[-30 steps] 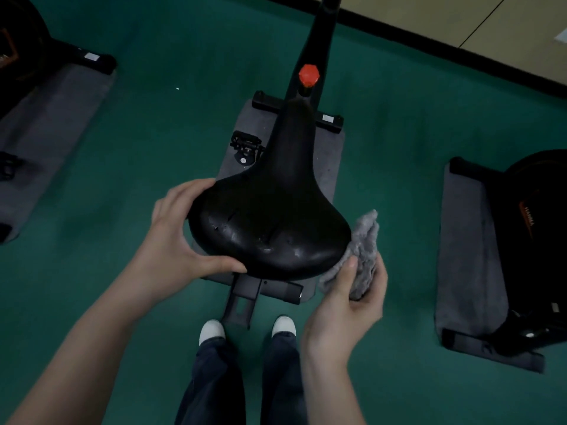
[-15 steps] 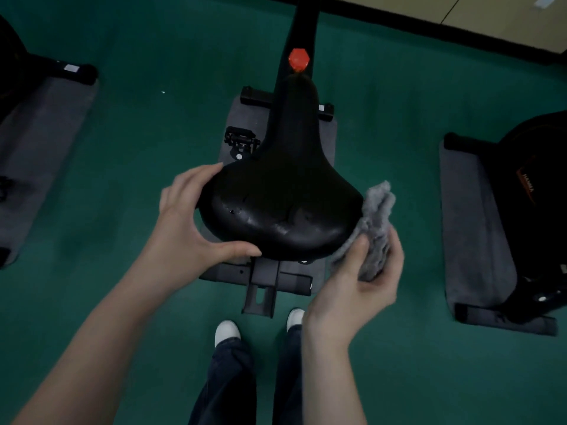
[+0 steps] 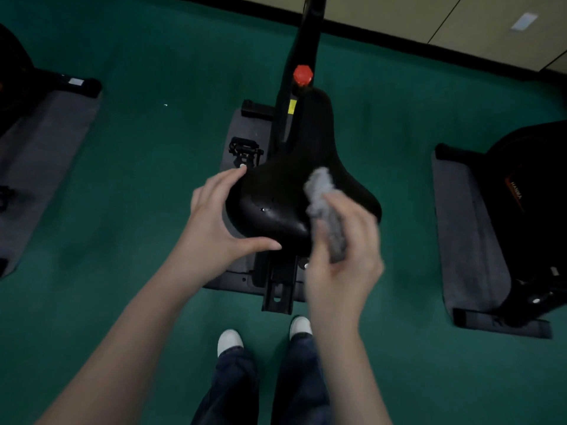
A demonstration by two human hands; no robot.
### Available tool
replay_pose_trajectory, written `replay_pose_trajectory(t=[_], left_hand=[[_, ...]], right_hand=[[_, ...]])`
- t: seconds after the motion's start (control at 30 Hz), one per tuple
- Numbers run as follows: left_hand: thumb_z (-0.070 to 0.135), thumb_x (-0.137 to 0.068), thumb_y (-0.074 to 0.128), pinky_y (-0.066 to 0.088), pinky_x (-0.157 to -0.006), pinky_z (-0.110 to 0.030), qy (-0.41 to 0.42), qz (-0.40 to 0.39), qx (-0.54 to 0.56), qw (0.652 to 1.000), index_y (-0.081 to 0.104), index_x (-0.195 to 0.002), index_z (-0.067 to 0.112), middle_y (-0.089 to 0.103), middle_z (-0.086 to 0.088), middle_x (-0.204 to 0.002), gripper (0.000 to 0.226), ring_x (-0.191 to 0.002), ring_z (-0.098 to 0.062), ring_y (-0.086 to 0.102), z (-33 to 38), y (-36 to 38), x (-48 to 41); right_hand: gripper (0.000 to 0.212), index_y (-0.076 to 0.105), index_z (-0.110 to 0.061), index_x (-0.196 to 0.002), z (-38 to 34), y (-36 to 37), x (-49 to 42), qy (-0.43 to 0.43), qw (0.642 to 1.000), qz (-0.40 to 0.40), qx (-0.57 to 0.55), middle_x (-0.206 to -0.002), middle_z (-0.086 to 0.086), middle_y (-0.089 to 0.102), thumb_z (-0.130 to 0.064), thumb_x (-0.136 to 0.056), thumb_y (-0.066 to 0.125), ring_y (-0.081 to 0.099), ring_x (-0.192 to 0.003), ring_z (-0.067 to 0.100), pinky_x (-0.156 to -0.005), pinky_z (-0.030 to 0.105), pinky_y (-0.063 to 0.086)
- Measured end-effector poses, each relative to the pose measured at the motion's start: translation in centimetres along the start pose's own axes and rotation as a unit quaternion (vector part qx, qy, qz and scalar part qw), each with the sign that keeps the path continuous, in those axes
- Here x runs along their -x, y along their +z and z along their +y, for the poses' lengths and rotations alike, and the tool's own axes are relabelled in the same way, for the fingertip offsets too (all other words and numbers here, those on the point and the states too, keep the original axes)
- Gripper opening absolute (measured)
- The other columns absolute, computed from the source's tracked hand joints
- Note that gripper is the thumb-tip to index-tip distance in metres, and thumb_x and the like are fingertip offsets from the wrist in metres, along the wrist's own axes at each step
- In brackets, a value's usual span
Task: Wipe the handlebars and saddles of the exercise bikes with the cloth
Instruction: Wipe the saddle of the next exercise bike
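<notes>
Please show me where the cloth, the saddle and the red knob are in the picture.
cloth (image 3: pixel 323 204): head view, on its fluffy grey upper part.
saddle (image 3: pixel 273 197): head view, on the wide rear part of its top.
red knob (image 3: pixel 302 74): head view, on the middle of its top.

Head-worn camera, facing down, close above saddle (image 3: pixel 276 194)

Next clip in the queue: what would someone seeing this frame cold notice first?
The wide black saddle at the centre draws the eye. The left hand grips its left edge and the right hand holds a grey cloth over its right half. Next comes the red knob just beyond the saddle's nose, bright against the green floor.
</notes>
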State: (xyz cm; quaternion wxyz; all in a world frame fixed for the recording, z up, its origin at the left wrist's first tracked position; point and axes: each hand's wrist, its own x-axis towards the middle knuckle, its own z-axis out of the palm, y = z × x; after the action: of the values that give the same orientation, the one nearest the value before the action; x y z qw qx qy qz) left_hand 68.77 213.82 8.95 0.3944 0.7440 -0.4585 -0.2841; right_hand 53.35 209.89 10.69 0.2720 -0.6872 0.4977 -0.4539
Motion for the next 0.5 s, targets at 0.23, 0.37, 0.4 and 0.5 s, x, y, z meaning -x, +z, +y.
replay_pose_trajectory(t=[0.23,0.37,0.4,0.5], left_hand=[[0.070,-0.042,0.070,0.024,-0.110,-0.025,-0.048,0.032,0.043,0.997,0.031,-0.143,0.033,0.031,0.024,-0.134,0.115,-0.130,-0.002,0.025,-0.1,1.1,1.0],[0.072,-0.040,0.070,0.023,-0.111,-0.024,-0.081,0.046,0.071,0.993,0.030,-0.143,0.034,0.031,0.024,-0.136,0.117,-0.133,-0.001,0.025,-0.3,1.6,1.3],[0.072,-0.039,0.070,0.022,-0.111,-0.025,-0.089,0.048,0.079,0.992,0.031,-0.143,0.033,0.031,0.023,-0.137,0.118,-0.133,-0.002,0.025,-0.3,1.8,1.5],[0.071,-0.038,0.073,0.024,-0.114,-0.030,-0.119,0.057,0.111,0.985,0.031,-0.143,0.034,0.032,0.021,-0.140,0.119,-0.135,-0.002,0.026,-0.3,2.2,1.8]], right_hand=[[0.045,0.065,-0.006,-0.116,1.0,-1.6,-2.0,-0.031,0.998,-0.021,0.052,-0.116,0.010,0.061,0.019,-0.078,0.058,0.059,-0.108,0.016,-0.093,0.022,0.049],[0.044,0.067,-0.004,-0.114,0.4,-1.1,-0.7,-0.069,0.995,-0.051,0.054,-0.116,0.011,0.061,0.020,-0.078,0.059,0.059,-0.111,0.018,-0.097,0.030,0.049],[0.045,0.066,-0.003,-0.114,0.3,-1.0,0.0,-0.089,0.992,-0.079,0.050,-0.117,0.011,0.060,0.021,-0.078,0.059,0.059,-0.114,0.021,-0.099,0.033,0.048],[0.046,0.067,-0.002,-0.113,0.4,-1.7,-0.6,-0.133,0.979,-0.149,0.046,-0.118,0.011,0.060,0.023,-0.075,0.060,0.058,-0.115,0.024,-0.101,0.034,0.046]])
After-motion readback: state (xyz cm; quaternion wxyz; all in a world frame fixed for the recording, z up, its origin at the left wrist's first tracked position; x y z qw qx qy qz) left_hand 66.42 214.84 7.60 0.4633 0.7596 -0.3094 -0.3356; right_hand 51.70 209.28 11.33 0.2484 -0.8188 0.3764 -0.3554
